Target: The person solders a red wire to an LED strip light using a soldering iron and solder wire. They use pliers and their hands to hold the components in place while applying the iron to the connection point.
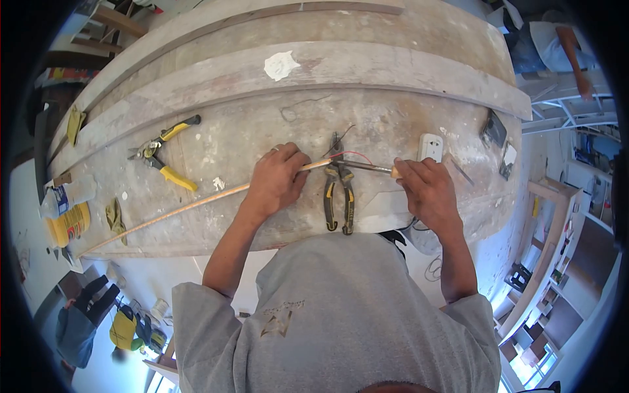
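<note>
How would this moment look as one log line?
left hand: grips rod | right hand: holds tool, tip at rod end | pliers: lying between hands | snips: left, untouched

We were in a workshop. We stood at a rough wooden bench (393, 85) stained with plaster, where pliers (339, 196) and yellow-handled snips (164, 154) lay, and unfinished wooden shelves (545, 262) stood on the floor nearby.
</note>
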Available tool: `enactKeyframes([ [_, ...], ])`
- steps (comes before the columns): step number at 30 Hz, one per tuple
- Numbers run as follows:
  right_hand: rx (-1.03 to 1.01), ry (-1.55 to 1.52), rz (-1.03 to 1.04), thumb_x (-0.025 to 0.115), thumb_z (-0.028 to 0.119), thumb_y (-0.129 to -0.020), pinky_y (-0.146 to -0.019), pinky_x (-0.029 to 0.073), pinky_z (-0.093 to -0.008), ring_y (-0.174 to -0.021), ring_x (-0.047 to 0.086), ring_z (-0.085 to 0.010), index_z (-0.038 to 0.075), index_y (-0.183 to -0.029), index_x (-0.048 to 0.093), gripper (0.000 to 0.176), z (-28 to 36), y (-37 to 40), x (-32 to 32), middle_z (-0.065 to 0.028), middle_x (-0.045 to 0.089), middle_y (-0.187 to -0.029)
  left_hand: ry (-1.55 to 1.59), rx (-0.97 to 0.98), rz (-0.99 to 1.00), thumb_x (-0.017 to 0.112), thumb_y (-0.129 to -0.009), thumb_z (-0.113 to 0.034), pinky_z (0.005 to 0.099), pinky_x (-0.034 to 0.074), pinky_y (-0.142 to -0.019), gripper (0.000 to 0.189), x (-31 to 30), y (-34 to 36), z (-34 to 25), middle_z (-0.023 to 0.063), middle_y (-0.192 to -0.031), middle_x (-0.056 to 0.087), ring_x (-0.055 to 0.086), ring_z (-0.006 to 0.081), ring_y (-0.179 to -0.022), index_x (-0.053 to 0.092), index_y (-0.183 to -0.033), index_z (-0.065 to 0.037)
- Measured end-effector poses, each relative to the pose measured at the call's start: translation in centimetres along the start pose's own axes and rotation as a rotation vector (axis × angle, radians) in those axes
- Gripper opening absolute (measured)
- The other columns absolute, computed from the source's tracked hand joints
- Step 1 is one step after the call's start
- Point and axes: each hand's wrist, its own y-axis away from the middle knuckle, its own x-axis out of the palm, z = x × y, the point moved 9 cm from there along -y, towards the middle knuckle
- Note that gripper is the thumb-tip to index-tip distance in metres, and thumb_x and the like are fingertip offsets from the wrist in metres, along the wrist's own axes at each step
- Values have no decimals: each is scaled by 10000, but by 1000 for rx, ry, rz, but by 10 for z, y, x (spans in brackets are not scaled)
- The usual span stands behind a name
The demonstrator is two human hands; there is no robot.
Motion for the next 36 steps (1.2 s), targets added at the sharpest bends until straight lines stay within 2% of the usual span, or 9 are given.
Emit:
enactKeyframes([
  [15, 2, -35, 5, 793, 65, -882, -810, 508, -432, -967, 663, -269, 35, -1316, 731, 439, -2, 1, 6, -66, 765, -1131, 9, 9, -20, 788, -821, -38, 483, 552, -839, 207, 0, 1, 0, 106, -982, 657, 664, 361, -958, 729, -1016, -76],
  [17, 7, -42, 17, 793, 65, -882, -810, 508, -433, -967, 663, -271, 37, -1321, 727, 445, -2, 1, 6, -67, 764, -1135, 29, -1, 7, 760, -841, -48, 506, 532, -862, 191, 3, 1, 1, 128, -1014, 632, 651, 375, -980, 702, -1022, -74],
  [36, -15, -21, -25, 801, 55, -876, -797, 497, -424, -940, 655, -269, 38, -1338, 714, 471, 0, 2, 2, -74, 761, -1127, -9, -8, 1, 795, -816, -46, 486, 551, -860, 224, 4, 2, 2, 107, -1012, 653, 659, 356, -987, 723, -1026, -80],
])
